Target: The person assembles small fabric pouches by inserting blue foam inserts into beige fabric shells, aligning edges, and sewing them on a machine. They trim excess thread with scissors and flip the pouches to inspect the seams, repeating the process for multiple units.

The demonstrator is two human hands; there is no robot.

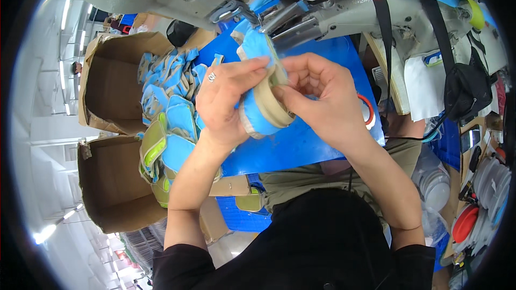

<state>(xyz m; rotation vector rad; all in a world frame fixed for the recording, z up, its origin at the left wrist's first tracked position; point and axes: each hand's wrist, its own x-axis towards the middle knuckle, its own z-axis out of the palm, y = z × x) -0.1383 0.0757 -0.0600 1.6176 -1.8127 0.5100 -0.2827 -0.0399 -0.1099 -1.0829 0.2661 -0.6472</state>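
Note:
A curved blue fabric piece with a beige edge (263,108) is bent into a loop between my two hands, in front of the sewing machine (290,21). Its far end runs up beneath the machine's metal guide and needle area. My left hand (223,96), with a ring on one finger, grips the piece from the left, thumb side up. My right hand (325,96) pinches the beige edge between thumb and curled fingers. Some of the right fingertips are hidden in the fold. Both hands are above the blue work surface (317,139).
A heap of blue and beige fabric pieces (172,102), some with green, lies to the left. Two open cardboard boxes (110,86) stand beyond it. A black pouch (467,91) hangs at the right, near a roll of tape (367,110) and thread spools (492,182).

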